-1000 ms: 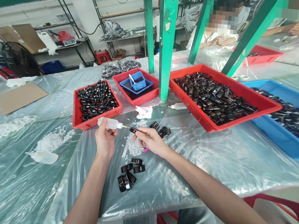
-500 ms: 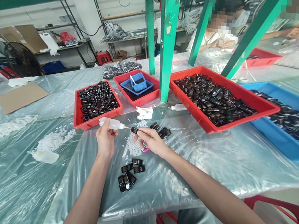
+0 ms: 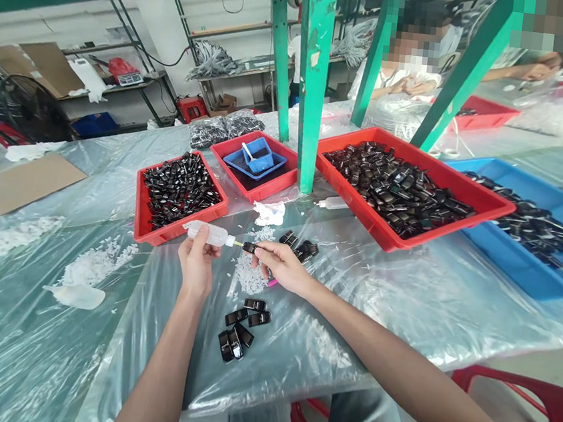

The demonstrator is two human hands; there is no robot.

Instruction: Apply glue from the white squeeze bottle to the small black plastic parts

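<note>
My left hand (image 3: 198, 259) is closed around a translucent squeeze bottle (image 3: 213, 234) with a white cap and a thin yellowish nozzle. The nozzle tip points right, at or just by a small glossy black plastic part (image 3: 250, 247). That part is pinched between the fingers of my right hand (image 3: 280, 264). Small white bits (image 3: 250, 276) are strewn on the table below both hands. Nearer to me lie several loose black parts (image 3: 238, 337); a few more black parts (image 3: 306, 250) rest just beyond my right hand. Something pink (image 3: 273, 282) shows partly under that hand.
Behind stand a red tray of black parts (image 3: 138, 206), a red tray with blue containers (image 3: 292, 180), a large red tray (image 3: 389, 241) and a blue tray (image 3: 521, 273). A green post (image 3: 314, 93) rises between them. A co-worker (image 3: 400, 82) sits across the table.
The view has shifted slightly. Both hands keep their grips, and the bottle's nozzle now appears closer to the black part, at or almost at it.
</note>
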